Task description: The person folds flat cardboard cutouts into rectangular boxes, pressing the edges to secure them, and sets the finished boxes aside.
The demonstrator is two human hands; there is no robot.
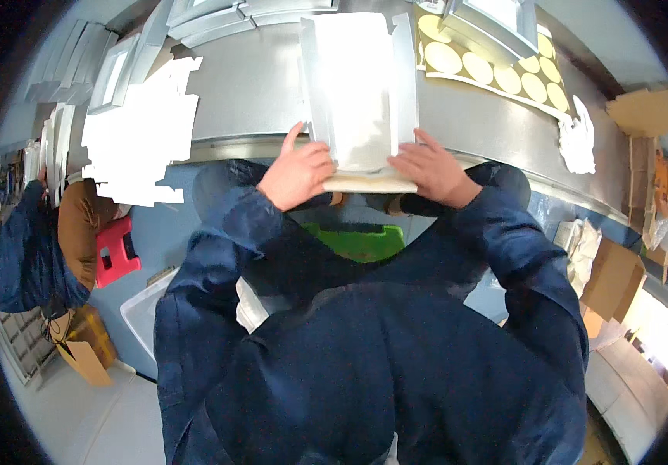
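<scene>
White carton (pixel 353 93) lies open across the near edge of the steel table (pixel 233 93); left hand (pixel 299 174) and right hand (pixel 434 172) touch its near corners, fingers spread, any thumb pinch hidden; folding seems in hand, next calling for even pressure.

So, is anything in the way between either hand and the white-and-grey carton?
Nothing visible is. The left hand and right hand are already at the near corners of the carton, fingers on it. The yellow sticker sheet lies off to the right, not between them.
</scene>
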